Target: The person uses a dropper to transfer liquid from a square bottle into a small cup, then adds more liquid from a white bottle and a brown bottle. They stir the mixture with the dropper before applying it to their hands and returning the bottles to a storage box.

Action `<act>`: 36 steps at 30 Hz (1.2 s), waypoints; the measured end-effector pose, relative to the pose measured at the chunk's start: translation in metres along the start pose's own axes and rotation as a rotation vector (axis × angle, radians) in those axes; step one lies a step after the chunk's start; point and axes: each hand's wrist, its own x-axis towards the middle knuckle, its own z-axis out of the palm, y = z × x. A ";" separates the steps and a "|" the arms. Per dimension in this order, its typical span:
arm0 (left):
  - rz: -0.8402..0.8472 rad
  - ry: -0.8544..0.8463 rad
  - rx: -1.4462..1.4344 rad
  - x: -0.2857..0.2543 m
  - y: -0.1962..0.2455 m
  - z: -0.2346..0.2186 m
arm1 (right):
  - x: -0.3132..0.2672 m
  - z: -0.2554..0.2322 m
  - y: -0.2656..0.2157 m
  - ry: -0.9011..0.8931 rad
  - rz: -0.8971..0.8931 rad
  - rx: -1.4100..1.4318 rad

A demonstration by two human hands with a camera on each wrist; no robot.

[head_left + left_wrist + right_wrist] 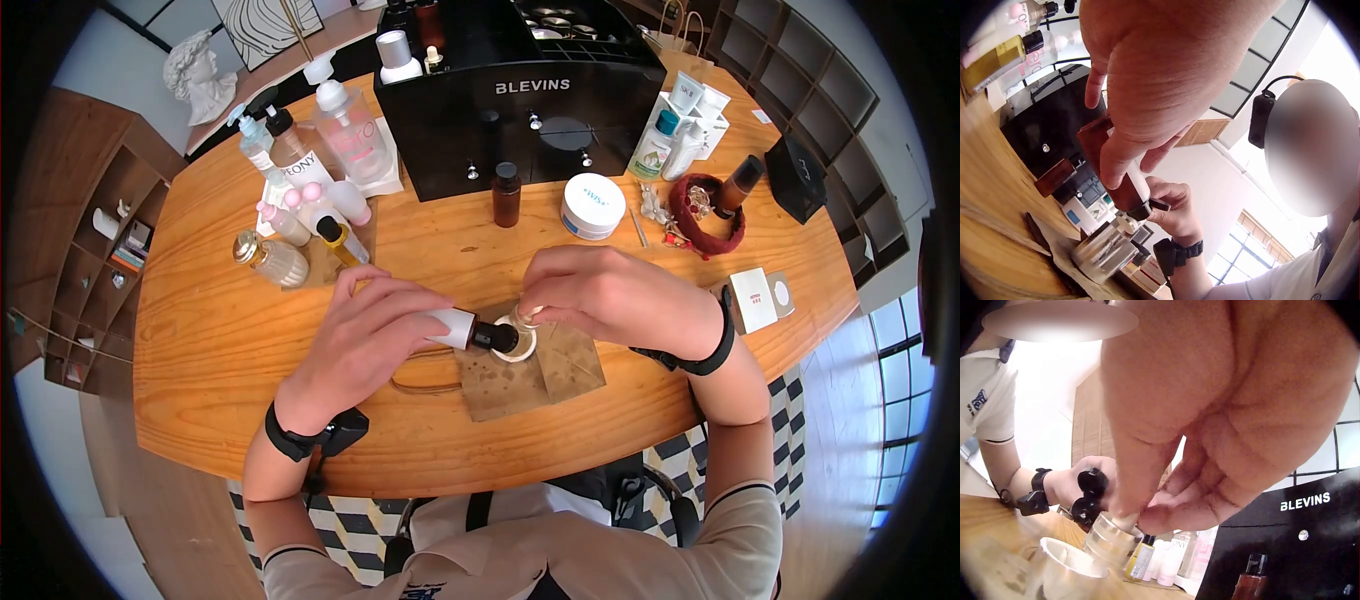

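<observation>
My left hand [365, 325] grips a brown bottle [1127, 190] with a white label and a black flip cap, which stands open. The bottle lies tilted, its black mouth right at the rim of a clear jar [1100, 257] with a white rim. My right hand [595, 290] pinches the pale knob of a clear lid [1109, 542] between thumb and fingers. This lid is raised beside the jar's opening, tipped to one side. Under the jar lies a brown paper bag [575, 370] with dark wet spots.
A black BLEVINS case [440, 125] stands at the back. In front of it are a brown bottle [506, 198] and a white tub [593, 206]. Pump bottles [352, 135] and smaller bottles crowd the left; a red ring-shaped holder [715, 240] and a white box [752, 300] lie right.
</observation>
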 end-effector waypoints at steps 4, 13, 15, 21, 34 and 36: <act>-0.064 -0.005 -0.041 0.001 0.002 0.001 | 0.001 0.003 0.002 -0.020 -0.022 0.096; -0.008 -0.018 0.000 0.002 0.002 0.000 | 0.001 0.005 0.005 0.036 -0.069 0.009; -0.009 -0.020 0.012 0.001 0.002 -0.001 | 0.000 0.001 0.003 -0.090 -0.053 -0.047; -0.034 -0.015 -0.005 0.001 0.001 0.000 | 0.001 0.006 0.006 0.040 -0.082 -0.057; -0.047 -0.013 0.008 0.002 0.005 0.000 | -0.002 0.000 -0.001 -0.074 -0.057 -0.053; -0.018 -0.009 0.028 0.002 0.004 -0.001 | -0.004 -0.004 0.000 -0.051 -0.066 -0.140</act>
